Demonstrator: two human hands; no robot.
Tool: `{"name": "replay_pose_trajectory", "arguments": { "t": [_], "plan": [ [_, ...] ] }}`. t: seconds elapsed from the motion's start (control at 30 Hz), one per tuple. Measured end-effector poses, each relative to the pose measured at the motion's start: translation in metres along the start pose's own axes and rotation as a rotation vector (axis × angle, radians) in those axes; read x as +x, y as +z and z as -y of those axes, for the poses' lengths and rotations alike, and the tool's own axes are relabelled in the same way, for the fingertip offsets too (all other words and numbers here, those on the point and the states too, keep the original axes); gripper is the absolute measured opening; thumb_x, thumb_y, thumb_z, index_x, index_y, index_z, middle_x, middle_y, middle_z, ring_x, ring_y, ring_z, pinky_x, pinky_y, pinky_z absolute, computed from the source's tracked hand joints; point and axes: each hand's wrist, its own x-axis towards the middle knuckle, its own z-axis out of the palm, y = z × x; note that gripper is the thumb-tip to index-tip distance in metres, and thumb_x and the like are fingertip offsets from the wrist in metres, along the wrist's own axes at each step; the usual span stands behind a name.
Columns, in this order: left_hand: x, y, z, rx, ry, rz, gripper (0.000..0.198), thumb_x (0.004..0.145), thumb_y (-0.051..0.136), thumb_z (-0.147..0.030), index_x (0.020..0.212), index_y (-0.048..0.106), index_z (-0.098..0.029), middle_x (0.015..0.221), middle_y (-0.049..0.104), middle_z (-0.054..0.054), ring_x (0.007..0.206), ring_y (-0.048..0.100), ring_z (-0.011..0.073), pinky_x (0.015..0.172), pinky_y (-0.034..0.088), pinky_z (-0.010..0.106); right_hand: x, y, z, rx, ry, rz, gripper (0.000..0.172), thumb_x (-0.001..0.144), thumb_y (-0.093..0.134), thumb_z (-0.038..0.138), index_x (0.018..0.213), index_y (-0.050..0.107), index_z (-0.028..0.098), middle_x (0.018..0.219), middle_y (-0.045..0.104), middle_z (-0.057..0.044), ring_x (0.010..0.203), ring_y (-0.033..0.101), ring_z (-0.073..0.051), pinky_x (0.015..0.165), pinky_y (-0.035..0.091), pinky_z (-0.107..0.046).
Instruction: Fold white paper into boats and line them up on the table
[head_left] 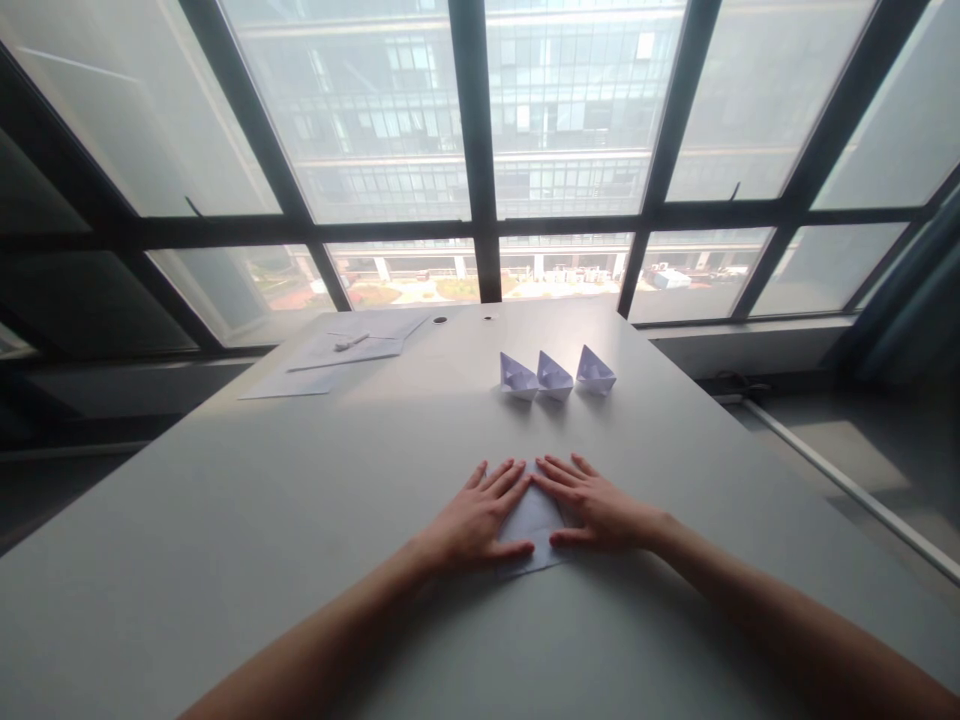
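A folded white paper (534, 522) lies flat on the grey table (300, 500) in front of me. My left hand (480, 518) presses on its left side, fingers stretched out and flat. My right hand (592, 503) lies flat on its right side, fingers spread, fingertips nearly meeting those of the left hand above the paper's point. Most of the sheet is hidden under both palms. Beyond the hands, three small folded paper boats (555, 376) stand in a row.
Loose white sheets (337, 355) with a small white object (351, 342) on them lie at the far left of the table. Two round holes (440, 320) sit near the far edge. Large windows with dark frames (480, 150) rise behind the table.
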Motion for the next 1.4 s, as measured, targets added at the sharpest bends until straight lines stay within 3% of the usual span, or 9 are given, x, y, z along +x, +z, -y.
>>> {"name": "replay_pose_trajectory", "arguments": {
  "t": [0.13, 0.4, 0.7, 1.03, 1.4],
  "plan": [
    [0.0, 0.001, 0.0, -0.005, 0.001, -0.001, 0.096, 0.089, 0.04, -0.079, 0.162, 0.01, -0.023, 0.166, 0.009, 0.01, 0.154, 0.01, 0.0319, 0.125, 0.004, 0.052, -0.001, -0.002, -0.003, 0.019, -0.03, 0.019, 0.108, 0.08, 0.064, 0.073, 0.161, 0.011, 0.025, 0.166, 0.007, -0.011, 0.154, 0.005, -0.03, 0.124, -0.001, -0.051],
    [0.0, 0.0, 0.0, -0.014, 0.001, 0.001, 0.097, 0.089, 0.042, -0.079, 0.162, 0.01, -0.024, 0.166, 0.009, 0.01, 0.154, 0.011, 0.0328, 0.125, 0.005, 0.053, -0.002, -0.005, -0.003, 0.043, -0.031, 0.03, 0.115, 0.074, 0.071, 0.07, 0.161, 0.01, 0.026, 0.166, 0.007, -0.01, 0.154, 0.006, -0.032, 0.124, -0.002, -0.051],
    [0.0, 0.001, 0.0, -0.011, -0.004, 0.005, 0.096, 0.09, 0.039, -0.079, 0.162, 0.007, -0.024, 0.166, 0.009, 0.008, 0.154, 0.009, 0.0318, 0.125, 0.003, 0.052, 0.001, 0.005, 0.0, -0.001, 0.044, -0.053, 0.086, 0.093, 0.048, 0.068, 0.16, 0.017, 0.025, 0.166, 0.017, -0.009, 0.153, 0.014, -0.028, 0.125, 0.004, -0.049],
    [0.0, -0.002, -0.001, -0.016, 0.0, 0.012, 0.096, 0.09, 0.039, -0.079, 0.162, 0.01, -0.023, 0.166, 0.007, 0.01, 0.154, 0.01, 0.0324, 0.125, 0.004, 0.053, 0.002, 0.006, 0.006, -0.036, 0.141, -0.111, 0.066, 0.102, 0.037, 0.054, 0.159, 0.025, 0.023, 0.165, 0.021, -0.006, 0.153, 0.016, -0.025, 0.125, 0.007, -0.05],
    [0.0, -0.001, 0.0, -0.027, -0.001, 0.002, 0.094, 0.089, 0.041, -0.078, 0.162, 0.012, -0.025, 0.166, 0.009, 0.01, 0.153, 0.011, 0.0331, 0.125, 0.004, 0.053, 0.004, 0.01, 0.004, -0.05, 0.189, -0.125, 0.069, 0.101, 0.037, 0.053, 0.159, 0.025, 0.018, 0.166, 0.016, -0.01, 0.154, 0.014, -0.025, 0.126, 0.01, -0.047]
  ]
}}
